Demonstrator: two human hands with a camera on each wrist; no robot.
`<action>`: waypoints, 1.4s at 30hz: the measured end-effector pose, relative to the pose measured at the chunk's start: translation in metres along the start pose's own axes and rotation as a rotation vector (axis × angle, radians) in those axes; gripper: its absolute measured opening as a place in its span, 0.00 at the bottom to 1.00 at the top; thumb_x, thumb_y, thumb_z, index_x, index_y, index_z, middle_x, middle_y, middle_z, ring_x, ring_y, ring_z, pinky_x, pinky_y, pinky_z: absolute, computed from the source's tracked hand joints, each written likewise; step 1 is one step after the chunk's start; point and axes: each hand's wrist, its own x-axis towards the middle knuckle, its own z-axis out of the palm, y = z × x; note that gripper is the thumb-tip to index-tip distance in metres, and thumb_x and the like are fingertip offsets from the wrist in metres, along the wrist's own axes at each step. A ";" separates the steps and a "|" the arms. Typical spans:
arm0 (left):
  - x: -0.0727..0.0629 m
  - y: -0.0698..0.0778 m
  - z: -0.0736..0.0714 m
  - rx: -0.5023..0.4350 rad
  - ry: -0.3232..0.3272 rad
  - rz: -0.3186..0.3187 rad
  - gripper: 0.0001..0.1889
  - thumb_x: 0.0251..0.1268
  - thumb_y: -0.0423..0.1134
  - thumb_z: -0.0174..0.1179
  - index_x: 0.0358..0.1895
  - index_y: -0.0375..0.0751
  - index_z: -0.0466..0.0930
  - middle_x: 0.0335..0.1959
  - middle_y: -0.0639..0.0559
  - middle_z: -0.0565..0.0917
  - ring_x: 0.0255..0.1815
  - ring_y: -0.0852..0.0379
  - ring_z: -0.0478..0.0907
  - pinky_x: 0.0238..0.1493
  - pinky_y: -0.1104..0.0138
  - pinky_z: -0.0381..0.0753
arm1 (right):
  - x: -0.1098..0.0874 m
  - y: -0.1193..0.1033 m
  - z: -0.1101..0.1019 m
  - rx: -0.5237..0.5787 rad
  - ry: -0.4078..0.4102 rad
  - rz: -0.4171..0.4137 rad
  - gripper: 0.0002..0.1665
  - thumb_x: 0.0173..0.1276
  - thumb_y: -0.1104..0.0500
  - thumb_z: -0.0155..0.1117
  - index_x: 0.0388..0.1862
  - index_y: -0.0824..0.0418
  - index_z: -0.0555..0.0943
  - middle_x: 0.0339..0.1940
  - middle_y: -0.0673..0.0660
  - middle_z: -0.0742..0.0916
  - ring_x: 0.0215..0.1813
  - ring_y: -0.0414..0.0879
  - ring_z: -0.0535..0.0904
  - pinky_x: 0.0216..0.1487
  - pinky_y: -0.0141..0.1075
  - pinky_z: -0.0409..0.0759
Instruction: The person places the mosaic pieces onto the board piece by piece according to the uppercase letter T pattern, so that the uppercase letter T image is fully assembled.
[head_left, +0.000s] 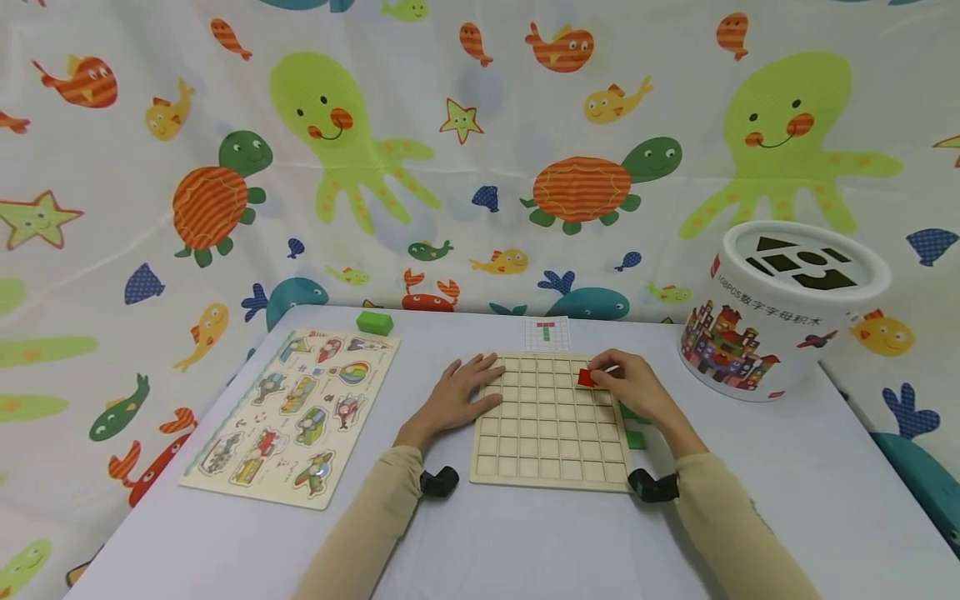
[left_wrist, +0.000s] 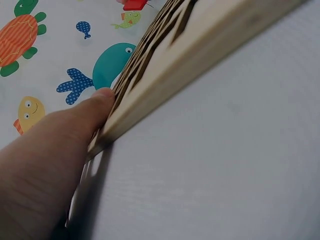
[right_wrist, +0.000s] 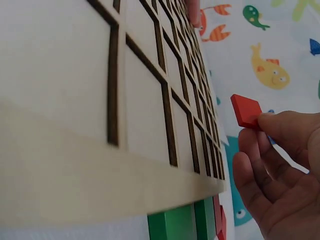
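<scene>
A square wooden grid board (head_left: 551, 423) lies on the white table. My left hand (head_left: 459, 393) rests at its left edge, fingers spread, and in the left wrist view the thumb (left_wrist: 102, 100) touches the rim. Between thumb and fingertips my right hand (head_left: 633, 385) pinches a red square tile (right_wrist: 246, 111), held over the board's upper right corner. Green blocks (head_left: 636, 439) lie along the board's right side, partly under the right hand. The right wrist view shows green blocks (right_wrist: 177, 222) beside a red one (right_wrist: 222, 220) there.
A small pattern card (head_left: 547, 333) with red and green squares lies behind the board. To the left are a picture puzzle board (head_left: 292, 417) and a green block (head_left: 374, 322). A white bucket (head_left: 780, 312) with a shape-hole lid stands at the back right, before a printed cloth.
</scene>
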 end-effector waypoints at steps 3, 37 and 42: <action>0.000 -0.001 0.001 -0.003 0.004 -0.002 0.30 0.67 0.57 0.52 0.69 0.51 0.65 0.74 0.51 0.60 0.77 0.49 0.52 0.74 0.45 0.44 | 0.003 -0.004 0.004 0.002 -0.008 -0.011 0.10 0.70 0.58 0.58 0.46 0.61 0.79 0.44 0.60 0.84 0.40 0.47 0.80 0.44 0.37 0.75; 0.001 -0.001 0.005 0.012 0.004 -0.013 0.30 0.67 0.59 0.51 0.69 0.53 0.66 0.74 0.54 0.59 0.77 0.51 0.52 0.74 0.47 0.45 | 0.031 -0.035 0.052 -0.011 -0.129 -0.085 0.07 0.69 0.60 0.58 0.43 0.60 0.80 0.42 0.58 0.84 0.42 0.49 0.79 0.48 0.42 0.79; 0.001 -0.002 0.003 0.011 0.016 -0.010 0.29 0.67 0.58 0.51 0.69 0.53 0.66 0.74 0.53 0.60 0.77 0.50 0.52 0.74 0.46 0.45 | 0.039 -0.040 0.060 -0.029 -0.132 -0.086 0.06 0.69 0.59 0.58 0.42 0.59 0.80 0.42 0.57 0.84 0.42 0.48 0.79 0.49 0.42 0.79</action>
